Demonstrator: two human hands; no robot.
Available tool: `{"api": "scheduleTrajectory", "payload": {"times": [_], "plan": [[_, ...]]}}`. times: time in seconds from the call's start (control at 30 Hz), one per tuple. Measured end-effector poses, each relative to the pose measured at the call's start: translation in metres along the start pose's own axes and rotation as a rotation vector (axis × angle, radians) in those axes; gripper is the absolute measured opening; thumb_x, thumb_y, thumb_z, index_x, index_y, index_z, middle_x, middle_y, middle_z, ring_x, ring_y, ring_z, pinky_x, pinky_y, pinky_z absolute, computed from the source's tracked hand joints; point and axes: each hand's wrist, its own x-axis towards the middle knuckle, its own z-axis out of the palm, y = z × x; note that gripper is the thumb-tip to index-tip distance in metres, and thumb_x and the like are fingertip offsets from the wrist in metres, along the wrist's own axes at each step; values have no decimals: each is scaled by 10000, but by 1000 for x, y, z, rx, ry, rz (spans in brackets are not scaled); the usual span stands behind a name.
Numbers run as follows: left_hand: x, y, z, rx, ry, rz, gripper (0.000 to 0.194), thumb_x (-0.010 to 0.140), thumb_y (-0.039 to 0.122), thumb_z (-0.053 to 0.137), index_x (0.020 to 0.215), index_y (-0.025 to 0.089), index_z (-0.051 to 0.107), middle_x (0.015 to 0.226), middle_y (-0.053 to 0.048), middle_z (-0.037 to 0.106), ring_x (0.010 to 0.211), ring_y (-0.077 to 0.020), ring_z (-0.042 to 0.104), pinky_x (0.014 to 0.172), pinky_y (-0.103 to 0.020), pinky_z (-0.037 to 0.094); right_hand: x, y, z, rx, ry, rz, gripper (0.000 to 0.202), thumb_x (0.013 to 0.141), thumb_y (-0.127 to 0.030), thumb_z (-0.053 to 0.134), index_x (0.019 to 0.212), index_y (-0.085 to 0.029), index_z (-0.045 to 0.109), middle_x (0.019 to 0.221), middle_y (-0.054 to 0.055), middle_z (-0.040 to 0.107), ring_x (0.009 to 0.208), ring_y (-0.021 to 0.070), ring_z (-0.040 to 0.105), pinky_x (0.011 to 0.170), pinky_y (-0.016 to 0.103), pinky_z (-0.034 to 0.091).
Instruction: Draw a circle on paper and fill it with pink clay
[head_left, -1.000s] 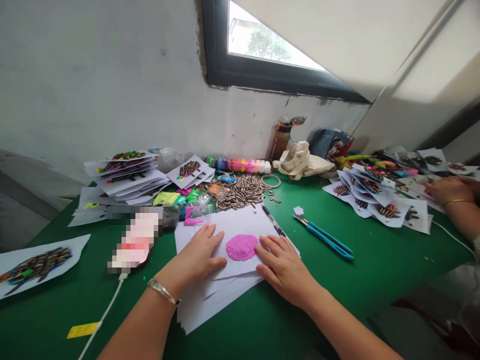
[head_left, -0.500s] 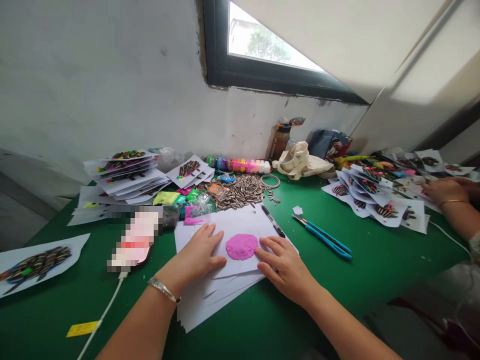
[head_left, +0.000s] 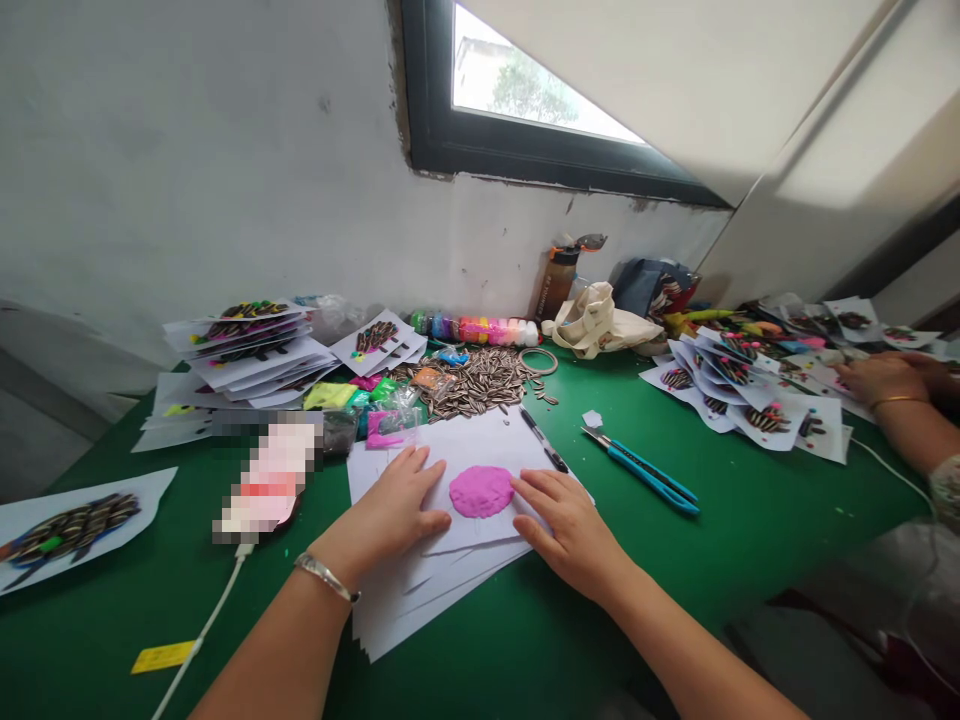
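A flattened pink-purple clay oval (head_left: 481,492) lies on the top sheet of a stack of white paper (head_left: 405,610). My left hand (head_left: 397,505) rests on the paper to the left of the clay, fingers apart, holding nothing. On the other side, my right hand (head_left: 566,525) has its fingertips at the clay's right edge, with its fingers extended and the thumb apart. A black pen (head_left: 544,440) lies along the paper's upper right edge. Just beyond the paper is a packet of pink clay (head_left: 386,428).
Striped seeds (head_left: 480,382) are piled behind the paper. Blue scissors or a cutter (head_left: 645,470) lie to the right. Stacked seed pictures (head_left: 255,345) stand at the left, more (head_left: 739,390) at the right. A phone (head_left: 274,480) has a cable. Another person's hands (head_left: 885,380) are far right.
The fingers of my right hand have drawn closer together at the clay's right edge. My left hand looks unchanged, and the whole view has shifted very slightly.
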Motion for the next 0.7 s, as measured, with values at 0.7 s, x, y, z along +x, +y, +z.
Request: {"api": "scheduleTrajectory", "payload": {"times": [0.7], "plan": [[-3,7,-6,9,-8,-5,683,771,408,607,1388,157,452,1545,-172,258,1443,-338,148,1152,-479,198,2,-5,3,-55,-18,19,440,960,-431,422,1313,-204,553,1313,109,562,1197,287,484,1036,464,361]]}}
